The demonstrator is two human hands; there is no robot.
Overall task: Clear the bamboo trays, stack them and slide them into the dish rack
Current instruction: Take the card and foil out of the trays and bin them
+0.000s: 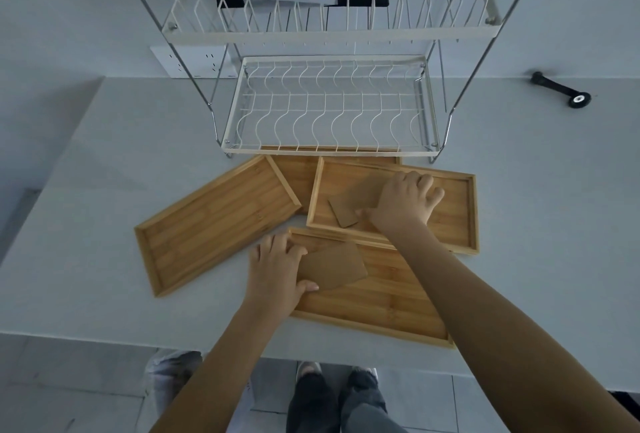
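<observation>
Several bamboo trays lie on the white table in front of the dish rack (332, 152). The near tray (381, 308) holds a brown card (337, 268), and my left hand (277, 269) grips that card at its left edge. The right tray (457, 214) overlaps the near one and holds another brown card (349, 205); my right hand (403, 205) is closed on it. The left tray (214, 224) is angled and has nothing in it. A further tray (298, 172) lies partly under the rack and the others.
The two-tier wire dish rack stands at the back of the table, its lower shelf (329, 110) holding nothing. A black handled tool (561, 89) lies at the far right. A wall socket (188, 60) sits behind the rack. The table's front edge (138, 339) runs near my legs.
</observation>
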